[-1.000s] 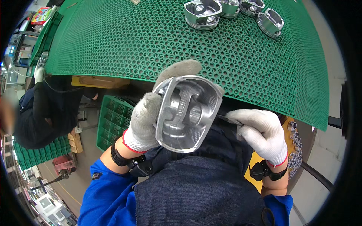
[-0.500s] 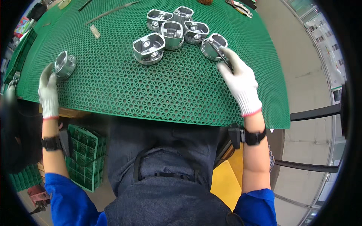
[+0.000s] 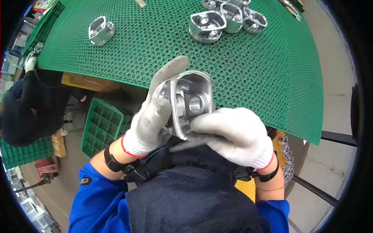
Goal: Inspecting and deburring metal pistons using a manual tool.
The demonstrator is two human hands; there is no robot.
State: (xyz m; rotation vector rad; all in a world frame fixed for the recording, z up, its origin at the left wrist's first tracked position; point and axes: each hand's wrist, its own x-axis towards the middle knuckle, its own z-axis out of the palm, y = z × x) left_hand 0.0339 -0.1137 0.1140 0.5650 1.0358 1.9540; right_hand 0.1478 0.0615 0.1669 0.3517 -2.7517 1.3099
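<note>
Clearly, in the head view, the left hand [image 3: 145, 120] has its grip closed around the left side of the held piston [image 3: 184, 101], whose hollow opens upward, probably so the person can look inside. The right hand [image 3: 241, 134] covers this piston's lower right rim; its grip seems closed on a thin grey tool [image 3: 186, 143], too blurred to tell any contact. Behind the held piston passes the near edge of the green counter [image 3: 237, 77]. Beyond it, to the left, stands a lone piston [image 3: 101, 32]; to the right, a piston group [image 3: 232, 19]. Wide mesh between gives moving room.
</note>
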